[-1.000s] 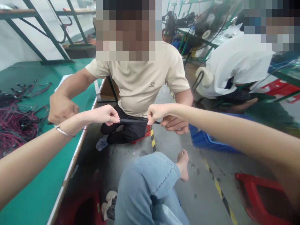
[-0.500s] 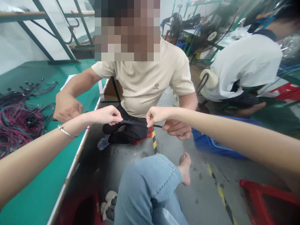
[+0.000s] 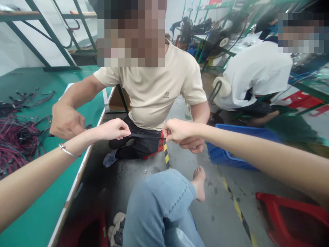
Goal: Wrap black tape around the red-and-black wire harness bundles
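Note:
A thin black strip [image 3: 146, 136], possibly a cable sleeve, runs taut across the gap between my hands. My left hand [image 3: 115, 129] pinches one end between fingers and thumb, and my right hand [image 3: 178, 130] pinches the other end. A seated person in a beige T-shirt [image 3: 154, 89] faces me. That person's hand [image 3: 192, 144] lies just below my right hand without holding the strip, and their other hand [image 3: 66, 120] hangs in a loose fist above the bench at the left.
A green bench [image 3: 38, 209] runs along the left with a heap of red-and-black wire bundles [image 3: 17, 139]. A blue crate [image 3: 231, 152], a red stool [image 3: 288, 219] and a person in white [image 3: 257, 73] are at the right. My jeans-clad knee [image 3: 156, 202] is below.
My right hand has shifted slightly right and the strip looks a little tauter. Both hands keep their hold on it. The view has tilted slightly.

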Available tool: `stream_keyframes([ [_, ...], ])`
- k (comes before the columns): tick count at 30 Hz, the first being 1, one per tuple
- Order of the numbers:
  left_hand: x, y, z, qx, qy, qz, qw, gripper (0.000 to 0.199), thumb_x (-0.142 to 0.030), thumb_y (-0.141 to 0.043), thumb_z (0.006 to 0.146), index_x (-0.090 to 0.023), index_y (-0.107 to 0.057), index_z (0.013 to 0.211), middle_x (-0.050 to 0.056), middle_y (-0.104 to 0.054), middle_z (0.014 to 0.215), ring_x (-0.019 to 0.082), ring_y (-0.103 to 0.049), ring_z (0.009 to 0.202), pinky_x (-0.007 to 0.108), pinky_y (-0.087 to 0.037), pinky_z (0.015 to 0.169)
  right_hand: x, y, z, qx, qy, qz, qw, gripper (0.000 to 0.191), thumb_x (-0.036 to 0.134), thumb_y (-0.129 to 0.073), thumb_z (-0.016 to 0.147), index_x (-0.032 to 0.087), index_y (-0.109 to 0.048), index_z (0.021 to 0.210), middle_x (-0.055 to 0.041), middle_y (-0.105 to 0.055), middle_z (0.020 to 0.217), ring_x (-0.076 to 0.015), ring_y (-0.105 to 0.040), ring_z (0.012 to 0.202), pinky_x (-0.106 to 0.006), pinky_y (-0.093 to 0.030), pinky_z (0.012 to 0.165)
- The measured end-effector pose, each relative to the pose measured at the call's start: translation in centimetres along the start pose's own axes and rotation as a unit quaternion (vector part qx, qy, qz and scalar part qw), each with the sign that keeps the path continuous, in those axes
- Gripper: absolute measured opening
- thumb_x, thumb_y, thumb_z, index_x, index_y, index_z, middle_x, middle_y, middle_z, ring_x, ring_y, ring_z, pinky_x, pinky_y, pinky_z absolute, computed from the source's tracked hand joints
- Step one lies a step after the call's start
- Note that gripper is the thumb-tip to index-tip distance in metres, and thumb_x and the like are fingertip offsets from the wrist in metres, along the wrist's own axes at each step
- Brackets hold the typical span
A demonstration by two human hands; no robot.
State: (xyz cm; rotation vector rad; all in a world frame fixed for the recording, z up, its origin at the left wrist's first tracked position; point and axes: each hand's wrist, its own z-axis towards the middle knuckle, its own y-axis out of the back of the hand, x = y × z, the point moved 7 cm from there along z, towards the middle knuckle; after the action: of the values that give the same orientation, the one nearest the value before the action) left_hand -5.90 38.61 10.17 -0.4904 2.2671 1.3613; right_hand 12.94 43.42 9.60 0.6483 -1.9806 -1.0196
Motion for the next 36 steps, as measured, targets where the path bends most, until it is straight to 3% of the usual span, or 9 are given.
stream_keyframes([
  [3,-0.1,0.5,-0.2,-0.030,-0.001,0.029,0.999,0.022,-0.036,-0.049,0.069,-0.016,-0.057,0.064,-0.003,-0.054,0.050,0.009,-0.049,0.048,0.019,-0.038,0.049,0.9,1.5,-1.9,-0.126,0.019,-0.079,0.989,0.012,0.024,-0.049,0.070,0.016,-0.058,0.073,-0.0036,-0.058,0.068,-0.0127,-0.050,0.065,-0.023,-0.032,0.060],
  [5,-0.5,0.7,-0.4,-0.038,-0.005,0.044,0.998,0.022,-0.035,-0.049,0.069,-0.016,-0.058,0.064,-0.003,-0.054,0.050,0.009,-0.049,0.049,0.018,-0.036,0.048,0.8,1.9,-2.3,-0.157,0.020,-0.079,0.984,0.014,0.024,-0.048,0.071,0.017,-0.057,0.080,-0.0026,-0.059,0.068,-0.0120,-0.051,0.064,-0.022,-0.032,0.059],
  [9,-1.2,0.7,-0.7,-0.043,-0.008,0.067,0.997,0.022,-0.036,-0.049,0.068,-0.017,-0.059,0.064,-0.003,-0.055,0.050,0.009,-0.049,0.049,0.018,-0.034,0.047,0.1,1.3,-0.9,-0.067,0.007,0.003,0.998,0.043,0.030,-0.057,0.067,0.021,-0.049,0.109,0.0002,-0.062,0.076,-0.0098,-0.052,0.058,-0.020,-0.034,0.054],
  [12,-1.4,0.6,-0.8,-0.043,-0.003,0.078,0.996,0.022,-0.036,-0.048,0.068,-0.018,-0.060,0.064,-0.003,-0.055,0.050,0.010,-0.048,0.050,0.019,-0.033,0.048,0.6,0.7,-0.5,-0.023,-0.004,-0.015,1.000,0.035,0.034,-0.061,0.063,0.023,-0.058,0.095,-0.0005,-0.063,0.081,-0.0111,-0.054,0.061,-0.021,-0.035,0.055],
  [18,-1.7,0.7,-1.1,-0.051,0.000,0.099,0.994,0.022,-0.036,-0.048,0.068,-0.019,-0.061,0.066,-0.003,-0.058,0.053,0.011,-0.049,0.052,0.020,-0.033,0.051,0.8,0.1,-1.6,-0.107,-0.048,-0.085,0.990,0.020,0.027,-0.055,0.064,0.022,-0.058,0.083,-0.0013,-0.062,0.077,-0.0144,-0.054,0.067,-0.023,-0.031,0.054],
  [21,-2.0,0.5,-1.3,-0.062,-0.011,0.118,0.991,0.022,-0.036,-0.047,0.070,-0.020,-0.062,0.069,-0.003,-0.061,0.060,0.012,-0.052,0.058,0.020,-0.034,0.054,0.3,-0.4,-1.2,-0.091,-0.036,-0.049,0.994,0.021,0.027,-0.057,0.063,0.022,-0.055,0.084,0.0000,-0.062,0.079,-0.0130,-0.053,0.068,-0.022,-0.033,0.056],
  [26,-2.9,-0.1,-2.1,-0.112,-0.080,0.161,0.977,0.026,-0.036,-0.043,0.077,-0.020,-0.064,0.077,0.001,-0.065,0.078,0.015,-0.057,0.074,0.022,-0.036,0.067,1.5,-0.5,-3.5,-0.129,-0.021,-0.036,0.991,0.016,0.018,-0.053,0.066,0.020,-0.054,0.082,-0.0013,-0.060,0.077,-0.0138,-0.053,0.071,-0.023,-0.034,0.060],
  [32,-2.1,-0.6,-2.6,-0.154,-0.071,0.194,0.966,0.043,-0.043,-0.043,0.079,-0.029,-0.048,0.119,0.001,-0.067,0.085,0.019,-0.057,0.077,0.027,-0.038,0.068,1.3,-4.2,-10.4,-0.257,-0.089,0.095,0.958,0.018,0.027,-0.047,0.078,0.022,-0.053,0.094,-0.0023,-0.062,0.088,-0.0143,-0.054,0.076,-0.027,-0.039,0.067],
  [36,-3.8,-1.1,-3.2,-0.253,-0.072,0.276,0.924,0.053,-0.044,-0.049,0.076,-0.028,-0.040,0.125,0.005,-0.066,0.090,0.025,-0.055,0.084,0.035,-0.037,0.074,-1.8,-7.9,-11.1,-0.333,-0.191,0.267,0.884,0.016,0.031,-0.052,0.074,0.023,-0.059,0.086,-0.0029,-0.063,0.081,-0.0139,-0.054,0.066,-0.028,-0.042,0.062],
])
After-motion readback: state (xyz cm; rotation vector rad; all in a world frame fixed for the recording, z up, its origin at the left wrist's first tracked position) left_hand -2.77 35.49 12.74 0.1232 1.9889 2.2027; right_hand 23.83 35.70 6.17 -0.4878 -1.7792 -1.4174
